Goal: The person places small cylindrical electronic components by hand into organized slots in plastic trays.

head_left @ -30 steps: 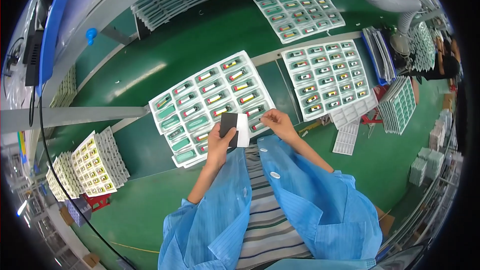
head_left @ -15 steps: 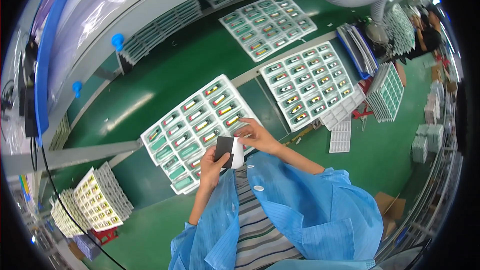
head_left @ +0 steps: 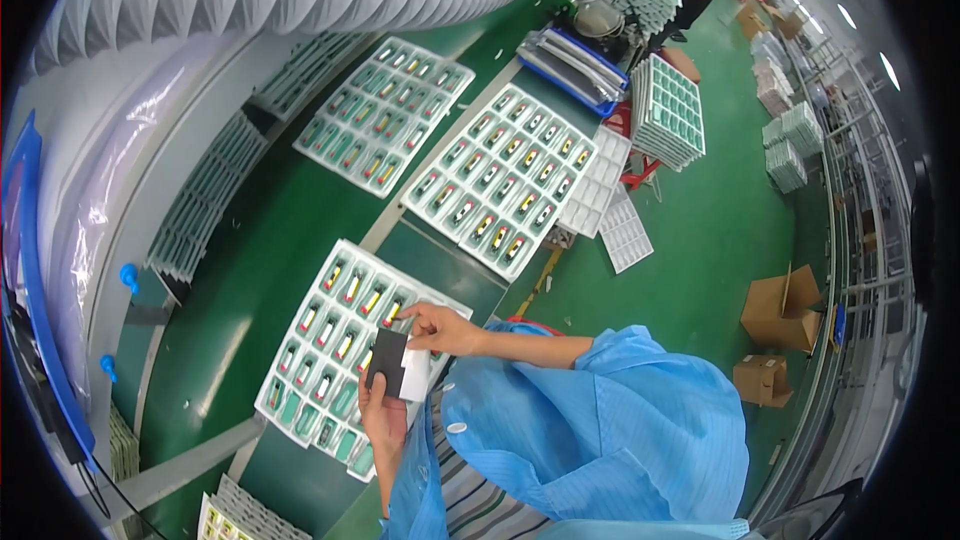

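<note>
- A white tray (head_left: pixel 402 279) is lying near, below the hands.
- Another white tray (head_left: pixel 455 237) is lying farther and to the right.
- The right hand (head_left: pixel 440 330) is curling its fingers at the white sheet (head_left: pixel 414 378); whether they are pinching it, I cannot tell.
- The left hand (head_left: pixel 380 415) is pinching the black pad (head_left: pixel 387 361) above the near tray's right side.
- Small cylinders (head_left: pixel 352 287) are filling many cells.
</note>
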Demonstrator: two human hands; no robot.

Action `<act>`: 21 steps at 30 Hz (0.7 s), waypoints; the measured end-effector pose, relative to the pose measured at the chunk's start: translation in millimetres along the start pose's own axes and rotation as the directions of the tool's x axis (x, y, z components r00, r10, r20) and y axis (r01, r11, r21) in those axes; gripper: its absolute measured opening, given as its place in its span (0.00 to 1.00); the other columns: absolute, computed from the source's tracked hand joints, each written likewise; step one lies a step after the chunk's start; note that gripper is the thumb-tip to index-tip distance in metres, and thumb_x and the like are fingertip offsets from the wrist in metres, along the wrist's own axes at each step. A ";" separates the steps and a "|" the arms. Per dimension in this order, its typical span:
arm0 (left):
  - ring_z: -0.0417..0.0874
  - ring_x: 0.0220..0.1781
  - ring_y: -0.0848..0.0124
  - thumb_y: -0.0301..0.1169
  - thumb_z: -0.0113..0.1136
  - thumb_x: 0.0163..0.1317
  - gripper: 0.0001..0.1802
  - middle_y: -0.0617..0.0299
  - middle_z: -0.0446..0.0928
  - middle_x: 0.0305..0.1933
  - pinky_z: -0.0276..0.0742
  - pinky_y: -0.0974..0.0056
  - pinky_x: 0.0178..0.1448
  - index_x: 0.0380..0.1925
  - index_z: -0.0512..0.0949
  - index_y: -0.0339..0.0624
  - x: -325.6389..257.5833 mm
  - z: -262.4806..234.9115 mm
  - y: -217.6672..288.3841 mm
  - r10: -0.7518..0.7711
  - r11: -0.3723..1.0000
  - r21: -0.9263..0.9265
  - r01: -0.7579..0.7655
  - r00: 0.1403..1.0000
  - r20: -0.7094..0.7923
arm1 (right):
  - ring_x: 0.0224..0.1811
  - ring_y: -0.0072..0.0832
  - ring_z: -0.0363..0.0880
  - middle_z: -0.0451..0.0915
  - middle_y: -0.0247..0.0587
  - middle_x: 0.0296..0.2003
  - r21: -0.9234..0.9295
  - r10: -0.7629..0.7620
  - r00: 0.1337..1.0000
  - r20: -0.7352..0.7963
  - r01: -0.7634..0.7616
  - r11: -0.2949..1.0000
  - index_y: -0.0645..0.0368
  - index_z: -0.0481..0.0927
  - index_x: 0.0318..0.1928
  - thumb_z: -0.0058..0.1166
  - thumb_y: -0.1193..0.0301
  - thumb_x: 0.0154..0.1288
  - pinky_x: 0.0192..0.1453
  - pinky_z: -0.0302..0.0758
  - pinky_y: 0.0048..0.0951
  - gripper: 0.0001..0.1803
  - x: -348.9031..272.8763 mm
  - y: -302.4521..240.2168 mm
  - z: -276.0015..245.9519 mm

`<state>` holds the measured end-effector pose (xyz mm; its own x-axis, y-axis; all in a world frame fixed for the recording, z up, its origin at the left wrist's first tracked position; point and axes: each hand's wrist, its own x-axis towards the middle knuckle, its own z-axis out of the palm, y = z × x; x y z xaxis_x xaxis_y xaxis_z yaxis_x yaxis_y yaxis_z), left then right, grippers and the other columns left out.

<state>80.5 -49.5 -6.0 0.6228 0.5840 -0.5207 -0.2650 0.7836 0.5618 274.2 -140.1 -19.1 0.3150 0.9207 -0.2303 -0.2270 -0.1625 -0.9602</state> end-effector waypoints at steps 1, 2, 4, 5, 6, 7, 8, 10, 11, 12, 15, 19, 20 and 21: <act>0.79 0.55 0.64 0.23 0.56 0.66 0.17 0.55 0.77 0.54 0.76 0.57 0.62 0.55 0.71 0.38 0.3 0.0 1.7 -0.035 0.998 -0.060 0.035 0.999 -0.001 | 0.27 0.14 0.73 0.76 0.29 0.27 0.056 0.034 0.999 -0.036 -0.032 0.998 0.59 0.66 0.60 0.62 0.76 0.61 0.29 0.68 0.18 0.28 -0.6 -3.1 3.0; 0.79 0.57 0.62 0.24 0.56 0.67 0.17 0.55 0.77 0.56 0.74 0.55 0.64 0.55 0.71 0.39 3.2 -5.0 -0.8 -0.035 0.999 -0.038 0.036 0.999 0.026 | 0.28 0.14 0.74 0.77 0.30 0.27 0.037 0.025 0.998 -0.051 -0.023 0.999 0.60 0.66 0.60 0.62 0.75 0.61 0.29 0.69 0.18 0.28 0.9 0.4 3.6; 0.79 0.57 0.63 0.25 0.56 0.67 0.18 0.55 0.76 0.56 0.74 0.55 0.64 0.56 0.71 0.38 -0.9 1.1 1.2 -0.044 0.999 -0.015 0.045 0.998 0.036 | 0.28 0.13 0.74 0.77 0.30 0.27 0.034 0.000 0.997 -0.083 0.003 0.999 0.61 0.65 0.60 0.62 0.75 0.61 0.30 0.69 0.18 0.29 0.3 6.4 10.1; 0.78 0.57 0.63 0.25 0.56 0.67 0.18 0.55 0.76 0.57 0.74 0.56 0.63 0.57 0.70 0.38 -3.3 5.7 1.8 -0.054 0.999 0.002 0.054 0.998 0.035 | 0.28 0.13 0.73 0.77 0.30 0.28 0.031 -0.015 0.994 -0.107 0.018 0.999 0.61 0.65 0.60 0.63 0.75 0.61 0.30 0.69 0.19 0.29 -0.5 9.9 13.7; 0.79 0.56 0.63 0.25 0.57 0.67 0.19 0.55 0.77 0.55 0.74 0.57 0.62 0.57 0.71 0.38 -4.0 4.5 0.6 -0.043 0.999 0.026 0.042 0.999 0.014 | 0.28 0.13 0.72 0.77 0.29 0.28 -0.026 -0.049 0.993 -0.111 0.046 0.999 0.60 0.65 0.61 0.63 0.74 0.61 0.31 0.69 0.19 0.29 -2.5 9.2 18.0; 0.80 0.54 0.64 0.26 0.58 0.66 0.19 0.55 0.78 0.54 0.75 0.58 0.60 0.56 0.72 0.36 -2.3 1.5 -1.9 -0.036 0.999 0.037 0.036 0.999 0.000 | 0.29 0.13 0.71 0.76 0.28 0.27 -0.068 -0.042 0.995 -0.093 0.036 0.997 0.60 0.65 0.61 0.64 0.74 0.61 0.33 0.69 0.20 0.30 -5.0 3.7 20.1; 0.80 0.53 0.65 0.26 0.58 0.66 0.18 0.55 0.78 0.53 0.75 0.59 0.59 0.55 0.73 0.35 -2.3 0.3 -3.3 -0.019 0.997 0.072 0.021 0.999 -0.033 | 0.29 0.13 0.71 0.75 0.28 0.27 -0.081 -0.062 0.994 -0.088 0.055 0.995 0.59 0.65 0.61 0.64 0.74 0.61 0.34 0.69 0.19 0.30 -6.5 9.2 22.3; 0.80 0.51 0.67 0.27 0.59 0.66 0.17 0.56 0.79 0.52 0.76 0.61 0.57 0.54 0.74 0.34 1.2 -1.8 -4.9 -0.007 0.991 0.134 0.016 0.998 -0.067 | 0.30 0.13 0.71 0.74 0.27 0.26 -0.158 -0.066 0.992 -0.108 0.049 0.986 0.59 0.65 0.62 0.64 0.74 0.60 0.35 0.69 0.19 0.31 -10.3 13.6 24.4; 0.80 0.51 0.68 0.27 0.59 0.66 0.17 0.57 0.79 0.51 0.76 0.62 0.56 0.53 0.75 0.33 2.2 -6.9 -5.6 -0.007 0.988 0.156 0.019 0.997 -0.073 | 0.30 0.13 0.71 0.74 0.27 0.26 -0.223 -0.052 0.991 -0.126 0.023 0.975 0.59 0.65 0.61 0.64 0.74 0.60 0.36 0.69 0.19 0.31 -11.8 12.7 26.8; 0.79 0.51 0.70 0.27 0.60 0.65 0.16 0.57 0.79 0.51 0.75 0.65 0.56 0.52 0.76 0.33 3.1 -7.3 -7.5 0.022 0.987 0.160 -0.012 0.998 -0.062 | 0.29 0.14 0.71 0.73 0.27 0.26 -0.295 -0.115 0.984 -0.136 0.070 0.953 0.59 0.66 0.61 0.64 0.76 0.60 0.35 0.69 0.19 0.31 -11.7 20.3 25.8; 0.78 0.52 0.70 0.26 0.59 0.66 0.18 0.58 0.79 0.52 0.72 0.67 0.58 0.54 0.75 0.32 2.0 -15.9 -11.0 0.059 0.978 0.206 -0.036 0.993 -0.102 | 0.27 0.16 0.73 0.76 0.30 0.25 -0.166 -0.075 0.991 -0.108 0.057 0.984 0.60 0.66 0.60 0.64 0.76 0.59 0.33 0.70 0.22 0.29 -11.4 12.8 31.3; 0.78 0.53 0.70 0.27 0.58 0.67 0.20 0.57 0.77 0.55 0.71 0.66 0.60 0.58 0.73 0.35 -2.6 -17.7 -9.7 0.089 0.975 0.211 -0.069 0.992 -0.087 | 0.26 0.15 0.71 0.75 0.30 0.24 -0.183 -0.037 0.995 -0.089 0.020 0.983 0.61 0.66 0.60 0.63 0.76 0.59 0.31 0.68 0.21 0.29 -12.5 11.7 37.3; 0.78 0.54 0.68 0.28 0.56 0.68 0.21 0.56 0.77 0.56 0.73 0.63 0.60 0.61 0.70 0.39 -4.9 -12.9 -7.2 0.093 0.985 0.153 -0.082 0.993 -0.069 | 0.27 0.14 0.71 0.75 0.29 0.25 -0.154 -0.025 0.996 -0.084 0.012 0.988 0.60 0.65 0.60 0.63 0.78 0.60 0.32 0.67 0.20 0.29 -11.9 13.1 38.6; 0.79 0.54 0.65 0.29 0.54 0.70 0.22 0.56 0.76 0.56 0.74 0.61 0.60 0.64 0.68 0.43 -7.6 -6.8 -2.2 0.102 0.991 0.093 -0.097 0.993 -0.052 | 0.28 0.13 0.70 0.74 0.28 0.26 -0.125 -0.015 0.997 -0.076 0.005 0.992 0.60 0.64 0.61 0.62 0.79 0.61 0.33 0.66 0.18 0.30 -10.7 12.5 40.1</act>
<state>71.4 -54.2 -7.6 0.5535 0.6713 -0.4930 -0.2547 0.7000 0.6672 231.0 -137.7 -22.3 0.3878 0.8932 -0.2276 -0.1082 -0.2011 -0.9736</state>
